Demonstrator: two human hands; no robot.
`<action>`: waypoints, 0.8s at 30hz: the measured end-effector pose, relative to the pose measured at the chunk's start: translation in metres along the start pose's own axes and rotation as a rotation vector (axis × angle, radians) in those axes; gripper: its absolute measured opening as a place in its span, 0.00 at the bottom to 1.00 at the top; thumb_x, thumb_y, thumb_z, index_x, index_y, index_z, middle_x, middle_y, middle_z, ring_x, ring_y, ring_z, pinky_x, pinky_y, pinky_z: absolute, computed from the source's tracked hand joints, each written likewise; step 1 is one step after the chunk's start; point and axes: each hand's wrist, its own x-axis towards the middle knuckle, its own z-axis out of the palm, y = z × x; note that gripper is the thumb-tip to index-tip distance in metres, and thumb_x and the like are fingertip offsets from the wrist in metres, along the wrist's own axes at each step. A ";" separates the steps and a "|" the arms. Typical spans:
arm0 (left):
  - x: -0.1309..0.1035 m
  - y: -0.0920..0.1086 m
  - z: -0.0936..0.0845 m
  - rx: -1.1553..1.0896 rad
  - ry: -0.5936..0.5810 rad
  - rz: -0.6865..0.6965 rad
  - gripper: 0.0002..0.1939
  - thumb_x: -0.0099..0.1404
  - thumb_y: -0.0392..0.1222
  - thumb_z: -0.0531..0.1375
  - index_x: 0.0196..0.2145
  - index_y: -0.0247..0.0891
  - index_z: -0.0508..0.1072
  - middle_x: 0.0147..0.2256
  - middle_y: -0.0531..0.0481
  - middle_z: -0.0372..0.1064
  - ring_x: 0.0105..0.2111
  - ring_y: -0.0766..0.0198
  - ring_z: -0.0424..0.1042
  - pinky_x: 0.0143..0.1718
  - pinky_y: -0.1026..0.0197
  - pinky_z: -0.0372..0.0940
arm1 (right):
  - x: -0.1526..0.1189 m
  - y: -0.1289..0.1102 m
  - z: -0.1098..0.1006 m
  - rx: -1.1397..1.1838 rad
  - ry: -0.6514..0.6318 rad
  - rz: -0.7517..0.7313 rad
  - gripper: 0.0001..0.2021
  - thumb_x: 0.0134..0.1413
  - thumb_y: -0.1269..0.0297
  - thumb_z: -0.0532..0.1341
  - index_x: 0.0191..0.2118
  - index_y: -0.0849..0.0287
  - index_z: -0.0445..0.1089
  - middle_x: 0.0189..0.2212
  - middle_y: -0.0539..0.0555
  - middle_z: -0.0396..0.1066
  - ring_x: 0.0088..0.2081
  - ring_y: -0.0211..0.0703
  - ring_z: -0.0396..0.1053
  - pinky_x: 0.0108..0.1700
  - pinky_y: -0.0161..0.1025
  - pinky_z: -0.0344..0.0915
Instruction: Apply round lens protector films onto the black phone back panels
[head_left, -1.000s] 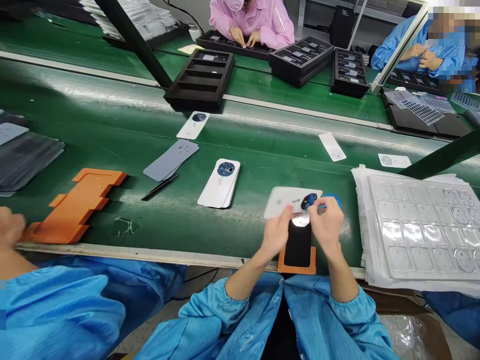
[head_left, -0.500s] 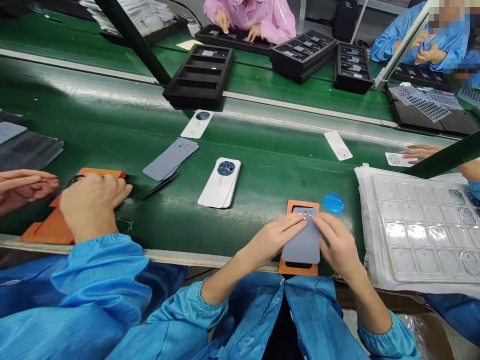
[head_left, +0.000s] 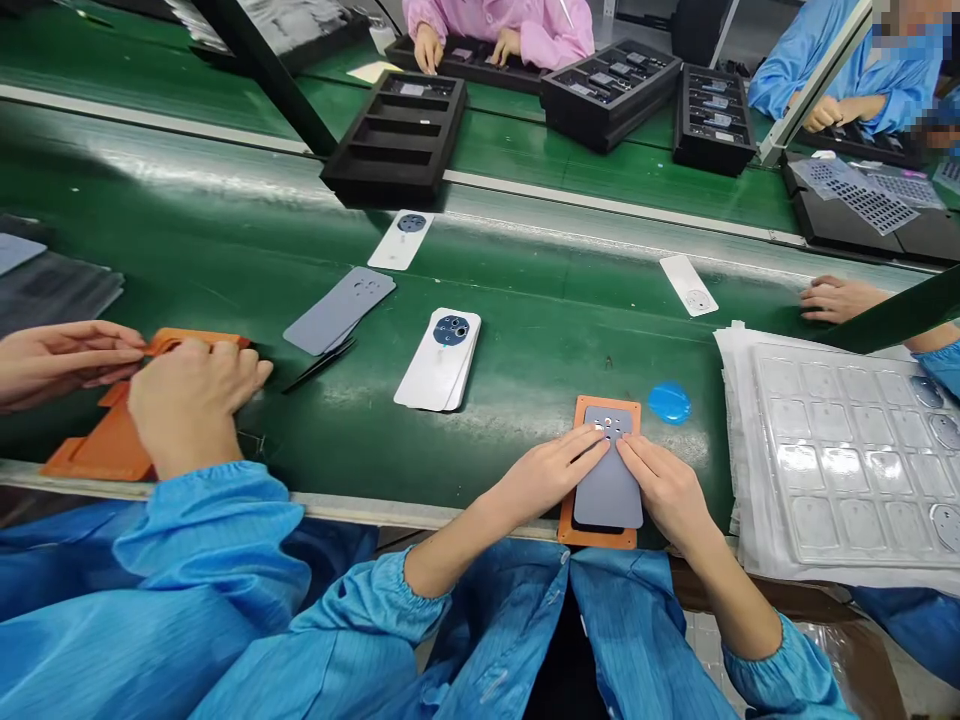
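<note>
A grey-blue phone back cover (head_left: 607, 485) with camera holes at its top lies over an orange fixture (head_left: 568, 520), a little askew to it. My left hand (head_left: 551, 468) holds the cover at its upper left, fingertips beside the camera holes. My right hand (head_left: 670, 490) has its thumb and fingers pinched near the upper right edge of the same cover. The fingertips of both hands almost meet there. Dark recess of the fixture shows at the cover's lower edge. A blue round film piece (head_left: 669, 403) rests just beyond my right hand.
White phone covers (head_left: 439, 365) lie stacked at centre; grey covers (head_left: 337, 310) and black tweezers (head_left: 320, 366) are left of them. A co-worker's hands (head_left: 196, 395) work at another orange fixture (head_left: 105, 445). A clear blister tray (head_left: 847, 455) is on the right, near a dark green post (head_left: 900, 310).
The cover has shifted slightly right and turned on the fixture; my right fingertips have moved inward over it. The neighbour's left hand has reached the other fixture. The white cover at far right is no longer visible.
</note>
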 end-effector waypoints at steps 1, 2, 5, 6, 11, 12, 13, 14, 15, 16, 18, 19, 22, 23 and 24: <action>-0.001 -0.001 0.001 0.009 -0.004 -0.009 0.23 0.72 0.28 0.49 0.62 0.32 0.61 0.58 0.35 0.68 0.61 0.53 0.65 0.58 0.53 0.69 | -0.001 0.001 0.000 -0.001 -0.012 -0.002 0.22 0.65 0.77 0.52 0.62 0.60 0.66 0.53 0.61 0.74 0.55 0.50 0.72 0.56 0.46 0.72; -0.001 -0.002 0.002 0.019 -0.010 -0.022 0.22 0.72 0.28 0.49 0.62 0.32 0.62 0.58 0.35 0.68 0.61 0.53 0.66 0.57 0.52 0.69 | -0.001 0.002 0.000 -0.001 -0.023 -0.005 0.22 0.65 0.77 0.52 0.62 0.60 0.66 0.53 0.61 0.74 0.55 0.49 0.72 0.56 0.46 0.72; -0.001 -0.003 0.003 0.028 -0.038 -0.067 0.19 0.73 0.31 0.50 0.60 0.33 0.65 0.58 0.34 0.67 0.62 0.51 0.65 0.59 0.50 0.67 | -0.002 0.005 0.003 0.001 -0.054 -0.013 0.22 0.65 0.77 0.52 0.62 0.60 0.66 0.53 0.61 0.74 0.56 0.49 0.72 0.57 0.46 0.71; -0.001 -0.003 0.003 0.025 -0.046 -0.072 0.19 0.73 0.32 0.50 0.59 0.33 0.66 0.58 0.34 0.67 0.62 0.51 0.64 0.60 0.48 0.66 | -0.002 0.005 0.004 -0.003 -0.066 -0.013 0.22 0.65 0.77 0.52 0.62 0.60 0.67 0.53 0.61 0.74 0.56 0.49 0.72 0.57 0.47 0.71; 0.002 0.002 -0.002 0.038 -0.097 -0.067 0.19 0.72 0.32 0.51 0.58 0.29 0.67 0.59 0.31 0.66 0.63 0.47 0.62 0.61 0.44 0.62 | -0.001 0.002 0.009 -0.042 -0.144 0.003 0.24 0.64 0.78 0.50 0.63 0.63 0.64 0.58 0.64 0.69 0.60 0.54 0.67 0.60 0.52 0.69; 0.002 0.003 -0.003 0.041 -0.111 -0.070 0.19 0.72 0.32 0.51 0.59 0.29 0.66 0.59 0.30 0.65 0.63 0.46 0.62 0.61 0.44 0.62 | -0.001 0.001 0.009 -0.043 -0.160 0.011 0.25 0.64 0.78 0.49 0.64 0.64 0.62 0.59 0.64 0.68 0.61 0.54 0.65 0.61 0.53 0.68; 0.001 0.005 -0.003 0.047 -0.123 -0.073 0.20 0.72 0.32 0.51 0.59 0.29 0.66 0.60 0.30 0.64 0.63 0.45 0.62 0.61 0.43 0.62 | -0.001 -0.001 0.009 -0.040 -0.173 0.017 0.26 0.64 0.78 0.49 0.65 0.64 0.61 0.60 0.65 0.66 0.62 0.55 0.64 0.61 0.54 0.67; 0.000 0.006 -0.004 0.057 -0.133 -0.074 0.20 0.72 0.33 0.51 0.59 0.29 0.65 0.60 0.31 0.63 0.63 0.46 0.62 0.61 0.43 0.61 | -0.002 -0.002 0.008 -0.037 -0.183 0.019 0.26 0.63 0.79 0.49 0.66 0.65 0.59 0.61 0.65 0.66 0.63 0.55 0.63 0.62 0.55 0.66; -0.001 0.007 -0.004 0.075 -0.142 -0.073 0.20 0.72 0.33 0.51 0.59 0.30 0.66 0.60 0.31 0.64 0.62 0.46 0.63 0.61 0.43 0.61 | -0.003 -0.002 0.008 -0.034 -0.191 0.016 0.27 0.63 0.78 0.49 0.67 0.65 0.58 0.61 0.65 0.65 0.63 0.55 0.62 0.62 0.55 0.66; -0.002 0.008 -0.004 0.096 -0.149 -0.070 0.19 0.73 0.33 0.51 0.59 0.30 0.66 0.60 0.33 0.64 0.61 0.46 0.63 0.61 0.44 0.61 | -0.004 -0.003 0.007 -0.031 -0.198 0.009 0.27 0.63 0.78 0.49 0.67 0.65 0.58 0.61 0.65 0.65 0.64 0.56 0.62 0.62 0.55 0.65; -0.006 0.009 -0.003 0.126 -0.151 -0.061 0.18 0.73 0.33 0.51 0.59 0.32 0.66 0.59 0.35 0.66 0.60 0.47 0.65 0.62 0.44 0.60 | -0.008 -0.004 0.005 -0.025 -0.198 -0.010 0.28 0.62 0.78 0.49 0.67 0.66 0.57 0.61 0.65 0.66 0.64 0.56 0.62 0.63 0.55 0.65; -0.008 0.010 -0.002 0.125 -0.146 -0.064 0.19 0.73 0.33 0.51 0.59 0.32 0.66 0.59 0.36 0.66 0.60 0.47 0.65 0.62 0.44 0.60 | -0.010 -0.004 0.005 -0.021 -0.193 -0.017 0.28 0.62 0.79 0.49 0.68 0.66 0.56 0.61 0.65 0.66 0.64 0.56 0.62 0.63 0.55 0.65; -0.012 0.015 -0.002 0.088 -0.125 -0.088 0.20 0.73 0.32 0.51 0.60 0.33 0.65 0.60 0.37 0.66 0.61 0.47 0.64 0.62 0.43 0.60 | -0.018 -0.008 0.004 -0.016 -0.192 -0.015 0.30 0.60 0.79 0.49 0.69 0.67 0.53 0.61 0.66 0.66 0.65 0.56 0.60 0.63 0.55 0.65; -0.012 0.017 -0.002 0.074 -0.124 -0.100 0.20 0.72 0.32 0.51 0.60 0.33 0.65 0.60 0.37 0.66 0.62 0.47 0.63 0.62 0.43 0.60 | -0.020 -0.009 0.004 -0.016 -0.203 -0.011 0.31 0.59 0.79 0.49 0.69 0.69 0.53 0.61 0.67 0.65 0.65 0.57 0.59 0.63 0.56 0.65; -0.012 0.019 -0.002 0.060 -0.127 -0.109 0.20 0.72 0.32 0.52 0.61 0.33 0.65 0.60 0.36 0.66 0.62 0.46 0.62 0.62 0.43 0.59 | -0.021 -0.011 0.003 -0.017 -0.219 -0.006 0.31 0.59 0.79 0.49 0.69 0.70 0.52 0.62 0.68 0.64 0.66 0.58 0.57 0.64 0.57 0.64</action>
